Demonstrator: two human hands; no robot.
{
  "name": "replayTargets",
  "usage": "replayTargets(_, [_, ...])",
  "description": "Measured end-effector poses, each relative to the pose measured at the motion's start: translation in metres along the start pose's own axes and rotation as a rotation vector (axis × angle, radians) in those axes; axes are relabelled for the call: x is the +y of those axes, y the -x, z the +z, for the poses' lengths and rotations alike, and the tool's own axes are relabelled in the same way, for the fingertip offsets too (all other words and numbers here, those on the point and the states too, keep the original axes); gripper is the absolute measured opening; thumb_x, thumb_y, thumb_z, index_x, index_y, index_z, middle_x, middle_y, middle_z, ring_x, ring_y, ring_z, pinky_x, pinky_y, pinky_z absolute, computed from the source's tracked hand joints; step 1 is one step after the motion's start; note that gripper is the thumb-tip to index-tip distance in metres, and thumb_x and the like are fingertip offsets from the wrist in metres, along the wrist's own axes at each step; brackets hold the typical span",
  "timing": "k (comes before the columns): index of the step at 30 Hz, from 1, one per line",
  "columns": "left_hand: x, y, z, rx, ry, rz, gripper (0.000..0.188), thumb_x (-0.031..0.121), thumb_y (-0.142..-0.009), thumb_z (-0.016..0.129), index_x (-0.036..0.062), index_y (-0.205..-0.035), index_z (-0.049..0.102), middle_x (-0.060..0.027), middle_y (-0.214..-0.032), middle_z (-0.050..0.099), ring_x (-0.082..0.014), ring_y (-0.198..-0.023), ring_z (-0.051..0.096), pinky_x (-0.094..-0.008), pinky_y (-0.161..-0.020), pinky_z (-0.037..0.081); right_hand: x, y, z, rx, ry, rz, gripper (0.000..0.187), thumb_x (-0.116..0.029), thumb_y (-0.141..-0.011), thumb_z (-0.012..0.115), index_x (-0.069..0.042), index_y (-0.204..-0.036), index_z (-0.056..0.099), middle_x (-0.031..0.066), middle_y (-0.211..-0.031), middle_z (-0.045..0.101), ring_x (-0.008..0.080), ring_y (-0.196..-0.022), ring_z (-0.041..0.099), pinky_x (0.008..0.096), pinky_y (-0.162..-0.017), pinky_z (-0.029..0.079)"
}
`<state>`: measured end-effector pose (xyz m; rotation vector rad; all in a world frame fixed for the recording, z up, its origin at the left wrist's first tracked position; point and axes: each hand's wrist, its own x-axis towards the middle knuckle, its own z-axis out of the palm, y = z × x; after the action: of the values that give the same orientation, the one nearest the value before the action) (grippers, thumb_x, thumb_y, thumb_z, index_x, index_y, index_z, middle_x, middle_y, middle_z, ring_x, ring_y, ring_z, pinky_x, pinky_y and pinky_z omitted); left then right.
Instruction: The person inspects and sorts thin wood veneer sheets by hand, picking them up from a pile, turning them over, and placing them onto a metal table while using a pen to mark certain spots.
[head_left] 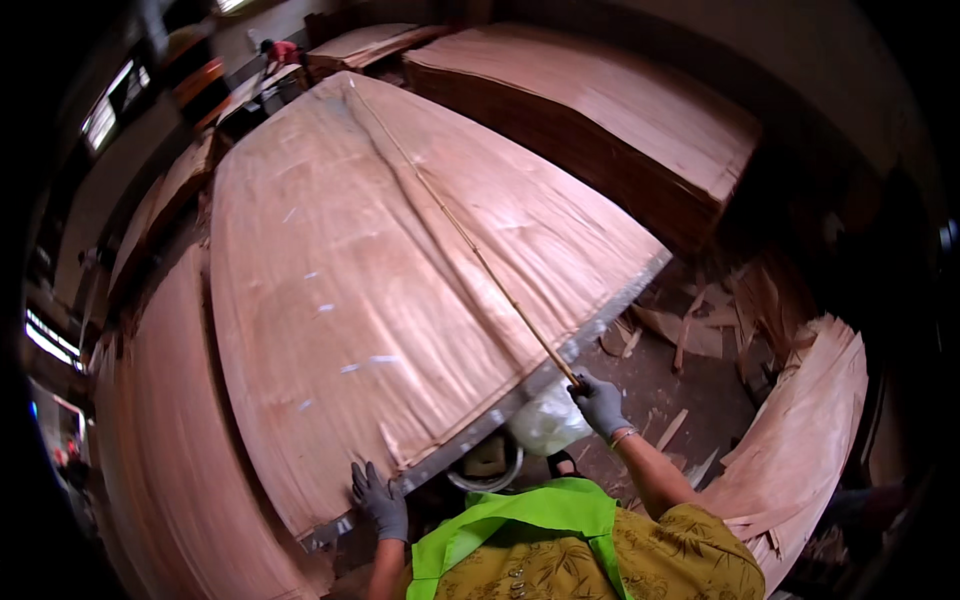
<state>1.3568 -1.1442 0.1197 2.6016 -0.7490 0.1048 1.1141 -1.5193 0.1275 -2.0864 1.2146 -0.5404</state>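
My right hand [599, 402], in a grey glove, is closed round the near end of a long thin bamboo stick [473, 243]. The stick slants away to the far left over a large sheet of reddish wood veneer [300, 230], its tip near the sheet's far end. A long wrinkle runs down the veneer beside the stick. At the sheet's near left edge my left hand [380, 500], also gloved in grey, lies with fingers spread on the veneer. Several pale tape strips [383, 359] mark the left part of the sheet.
Tall veneer stacks stand at the far right [600, 100] and along the left [170, 400]. A curled veneer pile [800, 420] lies at the near right, with scraps [690, 325] on the floor. Below the near edge are a white plastic bag [550, 418] and a round rim [487, 480]. A person [280, 52] bends at the far left.
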Motion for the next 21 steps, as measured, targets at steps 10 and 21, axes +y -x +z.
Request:
replayTargets(10, [0.142, -0.016, 0.062, -0.211, -0.295, 0.212, 0.066, 0.028, -0.077, 0.057, 0.0044, -0.135, 0.036, -0.0173, -0.145, 0.025, -0.0358, -0.131, 0.028, -0.0480, -0.106, 0.022, 0.090, -0.042, -0.051, -0.244, -0.092, 0.112, 0.027, -0.024, -0.076, 0.065, -0.007, -0.097, 0.062, 0.0176, -0.085, 0.064, 0.0354, -0.078, 0.062, 0.0391, -0.066, 0.049])
replayTargets(21, [0.139, -0.027, 0.080, -0.267, -0.352, 0.252, 0.066, 0.032, -0.077, 0.058, 0.0081, -0.135, 0.038, -0.0166, -0.140, 0.034, -0.0344, -0.125, 0.036, -0.0481, -0.101, 0.028, 0.136, -0.052, -0.042, -0.060, -0.096, -0.011, 0.014, -0.018, -0.076, 0.066, -0.010, -0.086, 0.059, 0.0180, -0.074, 0.060, 0.0389, -0.070, 0.058, 0.0412, -0.057, 0.046])
